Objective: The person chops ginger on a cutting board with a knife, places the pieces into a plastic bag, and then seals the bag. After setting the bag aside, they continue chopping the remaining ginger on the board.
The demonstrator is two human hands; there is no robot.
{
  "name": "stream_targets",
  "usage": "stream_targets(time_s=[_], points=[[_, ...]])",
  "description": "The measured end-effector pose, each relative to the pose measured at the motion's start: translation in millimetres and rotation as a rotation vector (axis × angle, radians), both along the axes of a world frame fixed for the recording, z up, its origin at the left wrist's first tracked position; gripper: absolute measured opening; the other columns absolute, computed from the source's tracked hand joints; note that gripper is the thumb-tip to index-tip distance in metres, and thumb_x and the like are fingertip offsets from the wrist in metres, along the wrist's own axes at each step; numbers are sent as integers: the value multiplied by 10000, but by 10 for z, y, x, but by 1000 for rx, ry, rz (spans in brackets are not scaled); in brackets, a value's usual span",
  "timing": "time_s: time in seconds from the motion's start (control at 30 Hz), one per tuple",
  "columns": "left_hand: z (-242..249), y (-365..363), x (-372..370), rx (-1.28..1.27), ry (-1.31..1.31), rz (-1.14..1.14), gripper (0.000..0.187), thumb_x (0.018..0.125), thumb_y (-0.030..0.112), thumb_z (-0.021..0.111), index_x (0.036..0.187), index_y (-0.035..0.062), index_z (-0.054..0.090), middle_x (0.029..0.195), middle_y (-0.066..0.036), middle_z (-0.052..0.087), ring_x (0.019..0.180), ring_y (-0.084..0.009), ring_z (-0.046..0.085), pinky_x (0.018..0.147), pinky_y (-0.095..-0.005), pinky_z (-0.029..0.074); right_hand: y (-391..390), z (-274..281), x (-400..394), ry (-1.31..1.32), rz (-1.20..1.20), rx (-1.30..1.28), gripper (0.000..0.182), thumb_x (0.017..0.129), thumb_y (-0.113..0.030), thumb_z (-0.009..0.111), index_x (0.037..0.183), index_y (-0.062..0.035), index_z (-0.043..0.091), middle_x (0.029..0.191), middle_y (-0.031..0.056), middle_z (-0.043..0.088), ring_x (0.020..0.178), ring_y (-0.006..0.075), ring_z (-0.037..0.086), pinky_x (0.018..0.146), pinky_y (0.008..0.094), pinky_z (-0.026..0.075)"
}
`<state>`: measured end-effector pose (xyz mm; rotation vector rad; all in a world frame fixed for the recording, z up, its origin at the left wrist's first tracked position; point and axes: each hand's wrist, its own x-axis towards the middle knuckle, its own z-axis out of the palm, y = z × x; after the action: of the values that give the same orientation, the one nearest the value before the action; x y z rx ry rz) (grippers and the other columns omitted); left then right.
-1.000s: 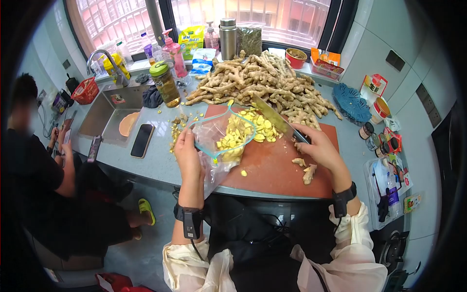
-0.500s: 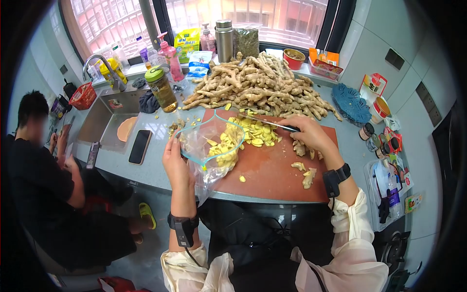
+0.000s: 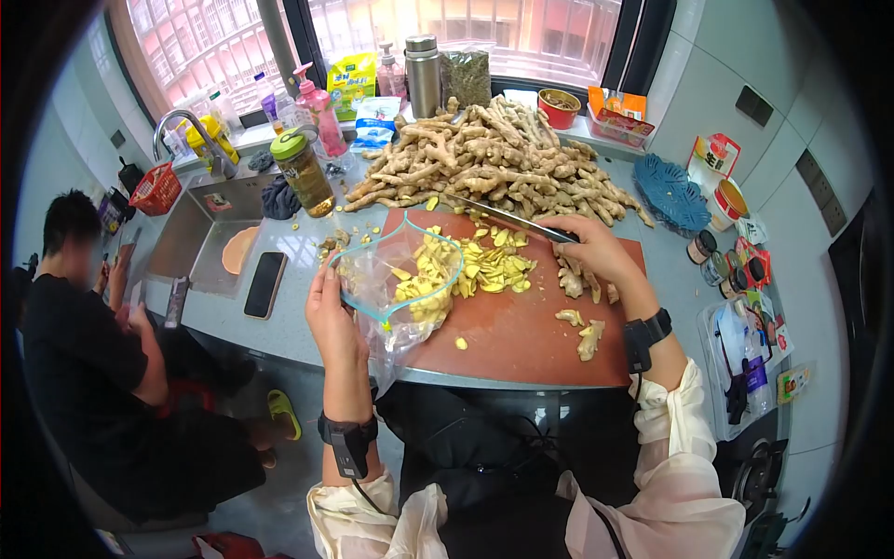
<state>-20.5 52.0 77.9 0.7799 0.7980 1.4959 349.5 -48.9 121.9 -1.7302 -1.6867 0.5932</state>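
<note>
My left hand [image 3: 333, 312] grips the rim of a clear zip bag [image 3: 368, 279] with a blue zip edge, its mouth spread wide. Yellow ginger slices [image 3: 430, 289] lie in and at the mouth of the bag. More ginger slices [image 3: 494, 265] are heaped on the brown cutting board [image 3: 521, 340] beside it. My right hand [image 3: 591, 250] is closed round the black handle of a knife [image 3: 512, 220], whose blade points left above the heap. Below that hand lie uncut ginger pieces [image 3: 577, 279] on the board.
A big pile of whole ginger [image 3: 494, 158] stands behind the board. To the left are a phone [image 3: 266, 284], a lidded jar [image 3: 303, 172] and the sink [image 3: 196, 233]. A blue dish [image 3: 672, 193] sits at right. A seated person [image 3: 88, 335] is at far left.
The knife has lifted slightly off the slices, and its blade shows more fully. My left hand stays on the bag, which has shifted a little in view.
</note>
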Motion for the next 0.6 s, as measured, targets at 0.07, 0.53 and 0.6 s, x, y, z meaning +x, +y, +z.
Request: stream_targets(time_s=[0.07, 0.53, 0.6], points=[[-2, -10, -10, 3, 8, -5, 332, 1034, 140, 523, 1306, -37, 591, 1134, -74, 670, 962, -108, 643, 835, -243, 535, 43, -75, -24, -68, -2, 34, 507, 778, 40, 651, 1268, -90, 662, 1179, 109, 684, 1120, 254, 618, 989, 353, 461], [-1, -43, 26, -18, -19, -7, 336, 1033, 127, 519, 1329, -18, 585, 1093, -48, 664, 935, -86, 629, 829, -238, 528, -104, 38, -80, 64, 51, 28, 502, 779, 32, 642, 1269, -74, 662, 1180, 105, 666, 1080, 253, 621, 970, 353, 465], [-47, -25, -8, -5, 3, -14, 346, 1034, 135, 513, 1331, -33, 568, 1166, -99, 661, 1009, -140, 651, 877, -275, 546, 37, -59, -99, 7, 52, 75, 495, 788, 21, 647, 1268, -97, 668, 1175, 112, 678, 1057, 259, 632, 949, 348, 476]])
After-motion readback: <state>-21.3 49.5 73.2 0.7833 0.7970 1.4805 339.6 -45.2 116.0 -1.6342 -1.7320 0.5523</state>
